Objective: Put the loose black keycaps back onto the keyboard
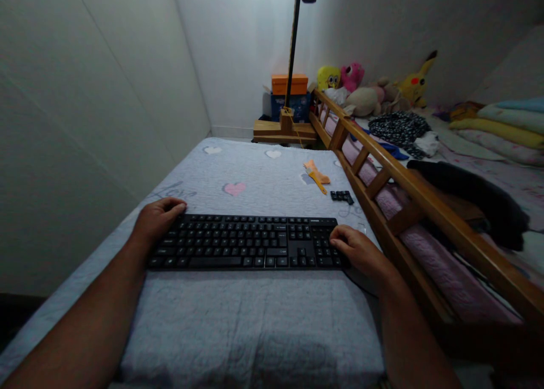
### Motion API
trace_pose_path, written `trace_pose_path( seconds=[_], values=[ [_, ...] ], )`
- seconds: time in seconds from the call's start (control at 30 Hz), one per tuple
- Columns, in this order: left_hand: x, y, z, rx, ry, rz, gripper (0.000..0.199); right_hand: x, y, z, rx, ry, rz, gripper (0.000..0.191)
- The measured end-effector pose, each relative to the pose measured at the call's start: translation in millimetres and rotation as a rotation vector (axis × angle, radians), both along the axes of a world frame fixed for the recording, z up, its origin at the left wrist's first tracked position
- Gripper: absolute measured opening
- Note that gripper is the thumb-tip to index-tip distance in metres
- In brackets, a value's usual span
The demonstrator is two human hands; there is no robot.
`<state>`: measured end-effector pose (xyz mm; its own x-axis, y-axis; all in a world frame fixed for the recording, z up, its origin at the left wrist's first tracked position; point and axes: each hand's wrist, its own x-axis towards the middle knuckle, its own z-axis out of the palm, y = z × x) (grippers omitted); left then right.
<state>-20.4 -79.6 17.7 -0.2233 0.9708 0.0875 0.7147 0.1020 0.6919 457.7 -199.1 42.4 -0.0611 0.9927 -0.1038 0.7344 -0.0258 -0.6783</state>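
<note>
A black full-size keyboard [238,239] lies flat on a pale quilted cover [255,315] with heart prints. At the keyboard's left end rests my left hand [159,218], its fingers curled in and closed, with nothing showing in them. My right hand [355,246] lies over the right edge of the number pad, thumb and forefinger drawn together; I see no object between them. Behind the keyboard at the right is a cluster of small black keycaps [341,196]. Near them a brush with a yellow handle [318,183] lies partly on an orange cloth [322,174].
A wooden bed rail [382,165] runs close along the right side. Beyond it are plush toys, clothes and folded bedding [501,128]. A black pole [293,49] on a wooden base [276,129] stands at the back beside an orange box [289,84]. White cabinet doors [93,111] line the left.
</note>
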Motion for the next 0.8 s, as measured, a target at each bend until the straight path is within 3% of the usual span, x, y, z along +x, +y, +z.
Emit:
trace_pose_path(
  seconds=[0.8],
  values=[
    [2.9, -2.0, 3.1, -0.017, 0.01, -0.004, 0.044, 0.4, -1.3, 0.7, 0.034, -0.002, 0.037, 0.011]
  ],
)
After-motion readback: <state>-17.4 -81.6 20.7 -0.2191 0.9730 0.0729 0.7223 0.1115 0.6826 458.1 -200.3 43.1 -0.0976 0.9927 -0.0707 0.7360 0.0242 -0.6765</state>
